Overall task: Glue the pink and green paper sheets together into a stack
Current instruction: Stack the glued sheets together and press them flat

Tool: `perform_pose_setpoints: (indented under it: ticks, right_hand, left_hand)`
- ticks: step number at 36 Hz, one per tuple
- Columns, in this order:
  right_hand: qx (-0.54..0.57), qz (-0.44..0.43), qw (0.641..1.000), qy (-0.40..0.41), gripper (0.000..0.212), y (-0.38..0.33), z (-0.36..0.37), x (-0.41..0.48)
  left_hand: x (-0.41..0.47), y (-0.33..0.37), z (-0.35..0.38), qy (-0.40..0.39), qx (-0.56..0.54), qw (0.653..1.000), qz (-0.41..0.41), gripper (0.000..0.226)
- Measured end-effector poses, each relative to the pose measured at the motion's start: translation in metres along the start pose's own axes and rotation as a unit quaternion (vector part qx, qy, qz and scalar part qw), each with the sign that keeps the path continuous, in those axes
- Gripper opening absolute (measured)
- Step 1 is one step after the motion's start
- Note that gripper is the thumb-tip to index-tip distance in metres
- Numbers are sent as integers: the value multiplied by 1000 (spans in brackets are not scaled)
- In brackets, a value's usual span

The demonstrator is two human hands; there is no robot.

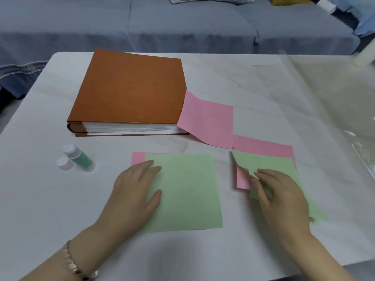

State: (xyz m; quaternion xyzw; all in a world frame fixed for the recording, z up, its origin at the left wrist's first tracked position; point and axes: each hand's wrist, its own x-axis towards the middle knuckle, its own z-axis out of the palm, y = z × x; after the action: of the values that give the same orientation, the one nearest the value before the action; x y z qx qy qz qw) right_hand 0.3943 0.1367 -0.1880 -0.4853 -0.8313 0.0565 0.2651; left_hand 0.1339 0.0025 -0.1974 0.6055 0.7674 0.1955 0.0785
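on the white table (pixel 263 88), near the brown album (pixel 129 88), your left hand (pixel 134 191) rests flat on a green sheet (pixel 188 189) over a pink sheet (pixel 138 158); your right hand (pixel 284 197) pinches the lifted edge of a second green sheet (pixel 269 161). glue bottle (pixel 80 157) at left.

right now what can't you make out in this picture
Head view:
- Left pink sheet: covered by the left green sheet, only a strip shows.
- Right green sheet: near part hidden under the right hand.
- Glue bottle: label too small, blurred.
- White object top right: blurred, cut by edge.
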Motion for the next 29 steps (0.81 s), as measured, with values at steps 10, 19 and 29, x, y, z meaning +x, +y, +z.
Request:
perform_pose_setpoints:
  ticks: [10, 19, 29]
  right_hand:
    - [439, 67, 895, -42, 12, -85, -44, 17]
    - [634, 259, 715, -139, 25, -94, -30, 34]
    - [461, 219, 745, -429, 57, -58, -40, 65]
  left_hand:
    - [32, 59, -14, -80, -505, 829, -225, 71]
    - [29, 31, -24, 12, -529, 821, -214, 23]
    - [37, 15, -51, -28, -473, 868, -145, 19]
